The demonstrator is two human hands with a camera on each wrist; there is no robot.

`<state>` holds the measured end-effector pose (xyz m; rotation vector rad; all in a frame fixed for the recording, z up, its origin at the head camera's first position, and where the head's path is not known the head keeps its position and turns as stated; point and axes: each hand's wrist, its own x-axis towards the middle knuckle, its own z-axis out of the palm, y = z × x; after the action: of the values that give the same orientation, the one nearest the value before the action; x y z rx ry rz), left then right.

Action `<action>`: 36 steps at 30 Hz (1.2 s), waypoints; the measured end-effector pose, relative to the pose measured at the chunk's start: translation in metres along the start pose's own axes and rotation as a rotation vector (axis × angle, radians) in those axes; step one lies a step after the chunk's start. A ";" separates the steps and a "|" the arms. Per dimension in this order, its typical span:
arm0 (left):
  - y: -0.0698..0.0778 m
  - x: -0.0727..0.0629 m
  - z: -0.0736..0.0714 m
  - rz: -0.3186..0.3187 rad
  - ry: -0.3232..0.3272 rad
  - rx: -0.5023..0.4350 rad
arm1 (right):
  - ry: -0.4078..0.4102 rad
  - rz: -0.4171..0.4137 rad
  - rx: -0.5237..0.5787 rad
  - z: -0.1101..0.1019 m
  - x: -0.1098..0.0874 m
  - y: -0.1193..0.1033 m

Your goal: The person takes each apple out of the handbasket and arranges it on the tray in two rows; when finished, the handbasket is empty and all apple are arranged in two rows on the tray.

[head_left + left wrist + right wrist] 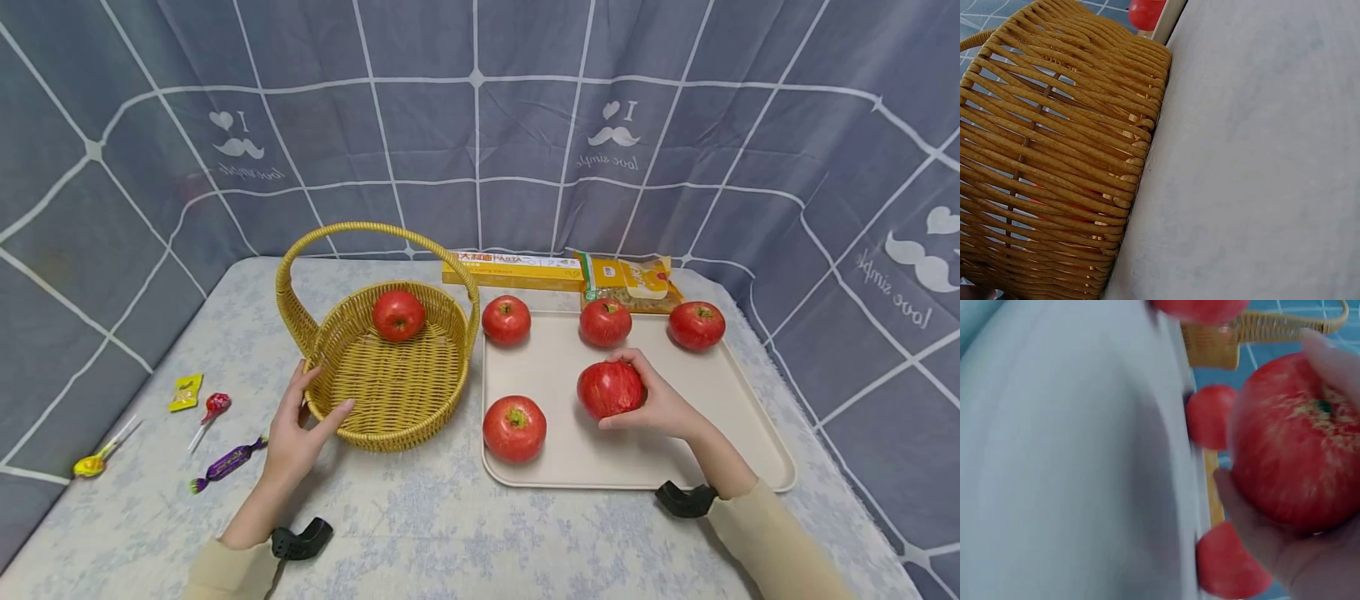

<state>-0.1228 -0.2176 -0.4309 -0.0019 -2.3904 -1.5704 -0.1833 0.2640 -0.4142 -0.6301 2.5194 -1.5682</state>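
My right hand (660, 404) grips a red apple (611, 390) between thumb and fingers over the beige tray (600, 467). In the right wrist view the held apple (1300, 444) appears raised above the tray surface. My left hand (292, 437) holds the near-left rim of a yellow woven basket (397, 387), thumb and a fingertip over the edge. One apple (398, 316) lies inside the basket. On the tray sit more apples: one at front left (514, 428), one at back left (506, 320), one at back middle (605, 322) and one at back right (697, 325).
Behind the tray lie a yellow pasta box (517, 272) and a bag of pasta (630, 283). Left of the basket are a yellow wrapped candy (186, 392), a red lollipop (217, 406), a purple candy (228, 462) and a yellow lollipop (92, 465). Grey-blue curtains (480, 133) surround the table.
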 end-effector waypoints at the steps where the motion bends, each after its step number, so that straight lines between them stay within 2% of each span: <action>1: 0.000 0.000 0.000 0.000 0.000 0.001 | 0.007 -0.003 -0.011 0.000 -0.002 0.004; 6: -0.001 0.000 -0.001 -0.010 -0.005 0.008 | 0.053 0.025 -0.050 0.003 -0.007 0.020; 9: -0.002 0.000 -0.001 -0.014 -0.008 0.017 | 0.054 0.038 -0.065 0.007 -0.008 0.025; 17: -0.002 0.000 -0.002 -0.005 -0.016 0.013 | 0.033 -0.079 -0.070 0.003 -0.010 0.023; 21: -0.002 0.000 -0.002 -0.004 -0.025 0.013 | -0.038 -0.084 -0.037 -0.005 -0.014 0.023; 28: -0.002 0.000 -0.002 0.000 -0.016 0.026 | -0.161 0.024 -0.105 -0.020 -0.024 0.022; 36: -0.002 0.001 -0.001 -0.007 -0.021 0.028 | -0.259 0.040 -0.120 -0.027 -0.028 0.019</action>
<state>-0.1236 -0.2197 -0.4323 -0.0044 -2.4309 -1.5478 -0.1719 0.3050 -0.4221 -0.7394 2.4273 -1.2396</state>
